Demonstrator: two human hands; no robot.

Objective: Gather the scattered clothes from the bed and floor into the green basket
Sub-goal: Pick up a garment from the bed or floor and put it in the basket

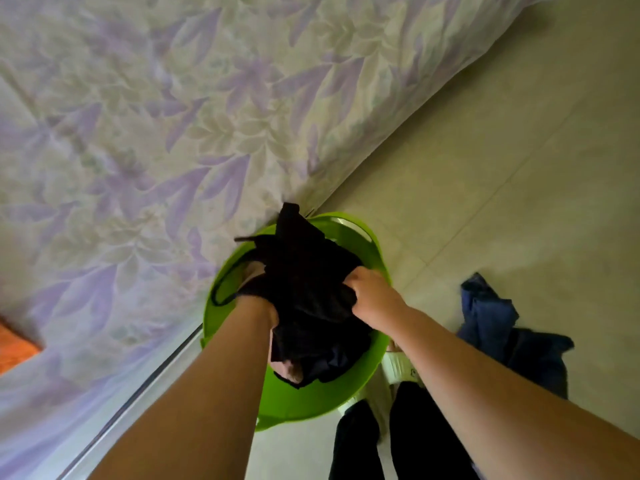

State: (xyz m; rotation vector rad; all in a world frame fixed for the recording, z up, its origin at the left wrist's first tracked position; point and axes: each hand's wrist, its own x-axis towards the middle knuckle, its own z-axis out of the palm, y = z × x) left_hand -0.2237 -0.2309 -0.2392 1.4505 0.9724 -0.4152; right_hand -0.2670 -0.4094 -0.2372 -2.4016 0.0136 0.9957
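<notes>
Both hands, left hand [258,299] and right hand [372,296], grip a black garment [308,282] over the green basket [346,386]; a blue garment [491,313] remains on the floor [519,168]

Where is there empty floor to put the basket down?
Bare tile floor lies beyond the green basket, right of the bed. It is crowded nearer: a blue garment lies right of the basket, and both hands push black clothes in.
</notes>
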